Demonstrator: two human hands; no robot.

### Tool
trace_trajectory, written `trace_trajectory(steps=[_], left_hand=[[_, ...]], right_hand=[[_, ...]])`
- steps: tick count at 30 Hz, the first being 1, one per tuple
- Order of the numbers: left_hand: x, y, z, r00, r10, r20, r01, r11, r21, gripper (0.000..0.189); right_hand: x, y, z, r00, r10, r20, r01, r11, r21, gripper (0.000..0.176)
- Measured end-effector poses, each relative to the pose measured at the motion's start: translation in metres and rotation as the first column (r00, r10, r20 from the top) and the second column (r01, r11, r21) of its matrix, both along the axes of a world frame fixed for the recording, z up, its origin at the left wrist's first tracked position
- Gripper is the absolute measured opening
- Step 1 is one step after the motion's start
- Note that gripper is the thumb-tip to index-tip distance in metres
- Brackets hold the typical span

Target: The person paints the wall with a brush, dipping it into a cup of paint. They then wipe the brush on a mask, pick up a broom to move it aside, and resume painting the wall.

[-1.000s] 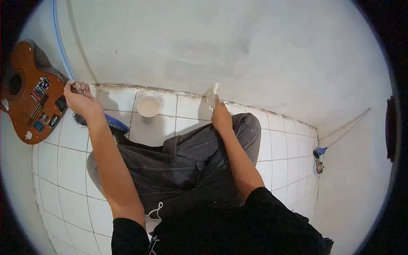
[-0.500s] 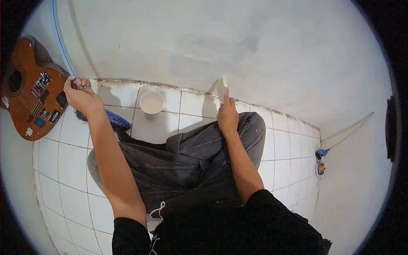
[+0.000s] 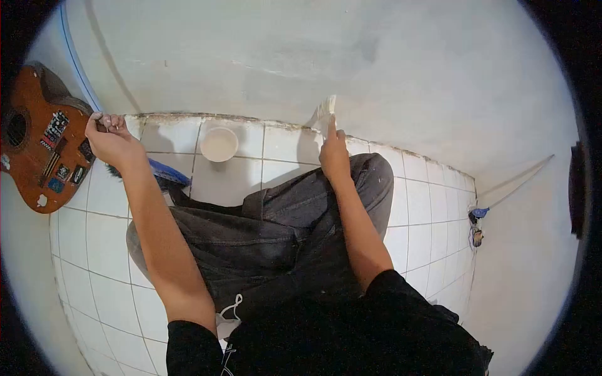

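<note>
My right hand (image 3: pixel 335 155) is wrapped round the handle of a paintbrush (image 3: pixel 326 108). Its pale, spread bristles lie against the lower part of the wall (image 3: pixel 263 56), just above the floor line. Raised at the left, my left hand (image 3: pixel 113 138) has its fingers curled in, with whitish smears on them and nothing visible inside. A white tub (image 3: pixel 219 145) of pale liquid stands on the tiles between my hands, close to the wall.
A stickered guitar (image 3: pixel 44 138) leans in the left corner beside a blue hose (image 3: pixel 76 56). A blue brush head with dark bristles (image 3: pixel 168 174) lies near my knee. White tiles (image 3: pixel 106 244) surround my crossed legs (image 3: pixel 263 219). Small items (image 3: pixel 478 225) sit by the right wall.
The paintbrush has tilted and its bristles are now higher on the wall and fanned out. My left hand has shifted slightly left in view, as the camera has moved a little.
</note>
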State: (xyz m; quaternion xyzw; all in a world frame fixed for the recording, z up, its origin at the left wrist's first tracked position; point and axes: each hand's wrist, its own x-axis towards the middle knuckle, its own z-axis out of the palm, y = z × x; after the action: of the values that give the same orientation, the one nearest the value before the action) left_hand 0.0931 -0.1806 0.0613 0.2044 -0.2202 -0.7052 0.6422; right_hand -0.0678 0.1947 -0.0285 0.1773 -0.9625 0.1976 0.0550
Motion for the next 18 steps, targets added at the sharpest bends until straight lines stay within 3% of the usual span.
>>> trace_trajectory(steps=[3,5,12,15,17,18], left_hand=[[0.0,0.003,0.002,1.0,0.001,-0.009,-0.001,1.0,-0.001,0.011],[0.001,0.005,0.004,1.0,0.003,-0.017,-0.003,1.0,0.0,0.011],[0.001,0.003,0.003,1.0,0.025,0.001,-0.025,1.0,0.014,0.01],[0.001,-0.003,-0.005,1.0,-0.005,0.02,0.005,1.0,-0.009,0.011],[0.001,-0.009,-0.01,0.999,-0.016,0.029,0.017,0.999,-0.033,0.013],[0.001,-0.009,-0.01,0.999,-0.016,0.033,0.017,0.999,-0.03,0.012]], right_hand=[[-0.01,0.007,-0.018,1.0,0.027,0.015,-0.028,0.994,0.105,0.074],[-0.012,0.009,-0.021,0.987,0.051,0.152,-0.086,0.968,0.235,0.071],[-0.004,0.008,-0.015,0.989,0.082,0.123,-0.107,0.971,0.214,0.067],[0.003,0.007,-0.007,0.991,0.056,0.12,-0.071,0.989,0.129,0.071],[0.001,0.013,-0.012,0.983,0.094,-0.158,-0.125,0.972,-0.199,0.073],[0.002,0.01,-0.008,0.983,0.094,-0.156,-0.125,0.972,-0.201,0.073]])
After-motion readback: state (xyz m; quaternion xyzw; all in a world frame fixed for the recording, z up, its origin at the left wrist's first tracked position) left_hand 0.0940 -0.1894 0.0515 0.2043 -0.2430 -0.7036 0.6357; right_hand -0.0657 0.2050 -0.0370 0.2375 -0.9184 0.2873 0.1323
